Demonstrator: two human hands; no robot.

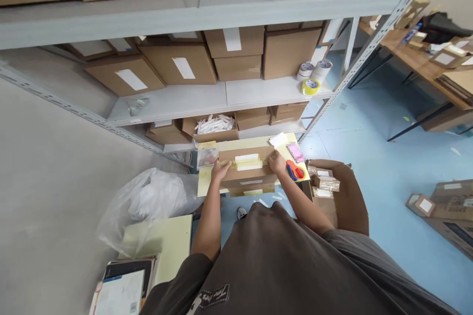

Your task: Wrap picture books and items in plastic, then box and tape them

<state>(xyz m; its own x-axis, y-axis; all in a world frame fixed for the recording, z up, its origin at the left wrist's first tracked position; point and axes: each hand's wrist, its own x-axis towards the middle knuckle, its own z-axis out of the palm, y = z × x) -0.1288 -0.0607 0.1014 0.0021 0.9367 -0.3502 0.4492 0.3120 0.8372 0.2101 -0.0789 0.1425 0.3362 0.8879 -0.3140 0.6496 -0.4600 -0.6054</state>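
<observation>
A cardboard box [246,172] with white labels and yellowish tape along its top lies on a pale yellow table [204,184] in front of me. My left hand [220,171] grips its left end, with the thumb over the top. At its right end, my right hand [276,162] holds the box with fingers wrapped round the edge. A red and blue tape dispenser [294,170] rests on the table just right of my right hand. Beyond it are a pink item [295,152] and white paper slips [278,140]. A clear bag [207,155] lies near my left hand.
Metal shelving [177,101] with boxes and tape rolls [310,86] stands ahead. An open carton [351,197] holding small boxes is on the right. At the left are a plastic bag [158,194] and a yellow surface [173,241]. A wooden table [402,54] stands farther right.
</observation>
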